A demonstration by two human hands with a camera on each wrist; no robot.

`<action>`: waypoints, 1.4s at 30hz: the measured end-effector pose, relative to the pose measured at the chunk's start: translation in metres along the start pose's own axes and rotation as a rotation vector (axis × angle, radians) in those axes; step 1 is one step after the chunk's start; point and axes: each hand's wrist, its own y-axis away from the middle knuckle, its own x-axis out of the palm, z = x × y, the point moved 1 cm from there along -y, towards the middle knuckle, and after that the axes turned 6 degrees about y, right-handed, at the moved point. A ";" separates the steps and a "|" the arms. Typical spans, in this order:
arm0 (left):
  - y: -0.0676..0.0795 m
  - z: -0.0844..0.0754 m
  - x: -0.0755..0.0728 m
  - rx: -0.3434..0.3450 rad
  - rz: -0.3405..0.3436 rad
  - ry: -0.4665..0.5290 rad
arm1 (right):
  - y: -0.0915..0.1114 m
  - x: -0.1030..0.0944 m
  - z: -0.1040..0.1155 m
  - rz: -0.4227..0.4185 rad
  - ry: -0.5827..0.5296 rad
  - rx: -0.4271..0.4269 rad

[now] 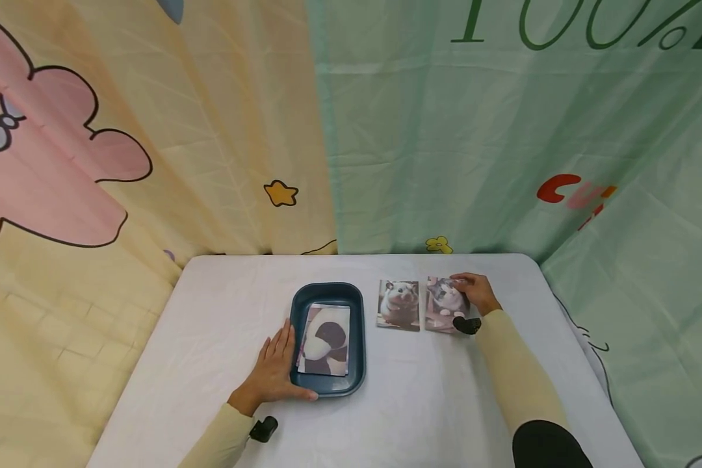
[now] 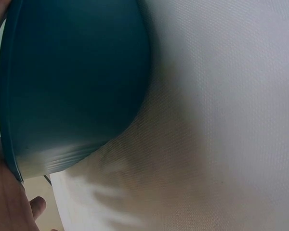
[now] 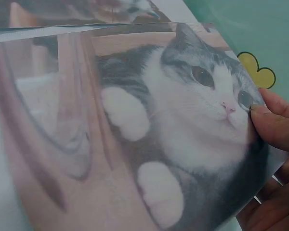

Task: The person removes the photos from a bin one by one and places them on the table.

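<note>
My right hand [image 1: 474, 290] pinches the right edge of a cat picture card [image 1: 442, 300], thumb on its face and fingers behind, as the right wrist view [image 3: 183, 125] also shows. Just left of it lies a picture card of a hamster-like animal [image 1: 398, 304]. My left hand [image 1: 273, 370] rests against the left side of a dark blue tray [image 1: 358, 351], fingers straight along the wall and thumb at the near corner. Inside the tray is a small stack of picture cards [image 1: 327, 341]. The tray's outer wall [image 2: 77, 82] fills much of the left wrist view.
A white-covered table [image 1: 398, 416] bears everything. Printed curtains, one yellow [image 1: 222, 130] and one green [image 1: 398, 143], hang behind its far edge and along its sides.
</note>
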 end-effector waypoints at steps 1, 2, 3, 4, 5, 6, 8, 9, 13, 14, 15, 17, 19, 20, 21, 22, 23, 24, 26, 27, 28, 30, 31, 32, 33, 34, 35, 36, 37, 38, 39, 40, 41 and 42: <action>0.000 0.000 0.000 0.000 0.002 0.001 | 0.000 0.000 -0.001 -0.001 0.003 -0.003; 0.000 0.000 -0.001 0.000 0.003 0.004 | 0.000 0.001 -0.003 -0.006 0.004 -0.002; 0.000 0.000 -0.001 0.000 0.002 0.003 | -0.001 0.001 -0.005 -0.012 0.004 -0.007; 0.000 -0.001 -0.001 0.000 0.003 0.003 | -0.002 0.002 -0.007 -0.017 0.000 -0.010; 0.000 -0.001 -0.001 0.000 0.004 0.004 | -0.002 0.003 -0.009 -0.023 -0.005 -0.021; 0.000 -0.001 -0.001 0.000 0.003 0.002 | -0.003 0.004 -0.011 -0.030 -0.005 -0.039; 0.000 -0.001 -0.001 -0.001 0.001 0.001 | -0.003 0.004 -0.014 -0.049 0.008 -0.067; 0.000 -0.001 -0.001 -0.002 0.002 0.000 | -0.003 0.005 -0.014 -0.059 0.014 -0.082; 0.000 -0.002 -0.001 -0.003 0.000 0.003 | 0.001 0.010 -0.014 -0.095 0.055 -0.107; 0.000 -0.002 -0.001 -0.002 -0.001 0.004 | 0.003 0.013 -0.012 -0.106 0.059 -0.105; 0.000 -0.002 -0.001 0.000 -0.002 0.004 | 0.004 0.015 -0.011 -0.115 0.066 -0.106; 0.000 -0.002 -0.001 0.001 -0.001 -0.005 | 0.009 0.022 -0.007 -0.129 0.086 -0.126; 0.000 -0.001 -0.001 0.003 -0.003 -0.007 | 0.014 0.029 -0.003 -0.141 0.112 -0.163; 0.000 -0.001 -0.001 0.005 -0.003 -0.007 | 0.016 0.033 0.000 -0.141 0.124 -0.185; 0.000 -0.001 -0.001 0.005 -0.001 -0.009 | 0.018 0.036 0.002 -0.138 0.138 -0.211; 0.000 -0.001 -0.001 0.004 0.002 -0.010 | 0.021 0.040 0.005 -0.131 0.149 -0.239; 0.000 -0.001 -0.001 0.004 0.000 -0.007 | 0.023 0.044 0.007 -0.127 0.158 -0.264; 0.000 -0.001 -0.001 0.005 -0.002 -0.005 | 0.025 0.049 0.010 -0.119 0.161 -0.291; 0.000 0.000 0.000 0.003 -0.001 -0.004 | 0.030 0.058 0.016 -0.096 0.160 -0.335; 0.000 0.000 0.000 0.004 -0.001 -0.004 | 0.032 0.062 0.019 -0.082 0.163 -0.358; 0.000 0.000 0.000 0.002 -0.001 -0.001 | 0.034 0.068 0.023 -0.066 0.160 -0.385; 0.000 0.000 0.000 0.002 0.000 0.003 | 0.039 0.078 0.031 -0.026 0.144 -0.425; 0.000 0.000 0.000 0.001 0.003 0.004 | 0.042 0.083 0.035 -0.007 0.146 -0.444; 0.000 0.000 0.000 0.002 0.002 0.006 | 0.044 0.088 0.039 0.010 0.140 -0.464; 0.001 0.000 0.000 0.001 0.004 0.005 | 0.046 0.094 0.043 0.025 0.136 -0.469; 0.001 0.000 0.000 0.000 0.005 0.006 | 0.048 0.099 0.047 0.037 0.132 -0.478; 0.001 0.000 0.000 0.000 0.005 0.005 | 0.051 0.104 0.051 0.048 0.126 -0.486; 0.001 0.001 0.000 -0.001 0.006 0.002 | 0.053 0.109 0.055 0.054 0.126 -0.501; 0.001 0.001 0.000 -0.003 0.009 0.000 | 0.055 0.114 0.059 0.062 0.123 -0.512; 0.000 0.001 0.001 -0.003 0.008 0.000 | 0.057 0.119 0.063 0.063 0.120 -0.527; 0.000 0.001 0.001 -0.005 0.010 0.000 | 0.059 0.124 0.068 0.067 0.127 -0.541; 0.000 0.002 0.001 -0.004 0.009 0.000 | 0.062 0.128 0.072 0.071 0.132 -0.553; 0.000 0.002 0.001 -0.004 0.009 -0.002 | 0.064 0.132 0.076 0.077 0.128 -0.570; 0.000 0.002 0.001 -0.003 0.008 -0.002 | 0.066 0.137 0.080 0.082 0.134 -0.581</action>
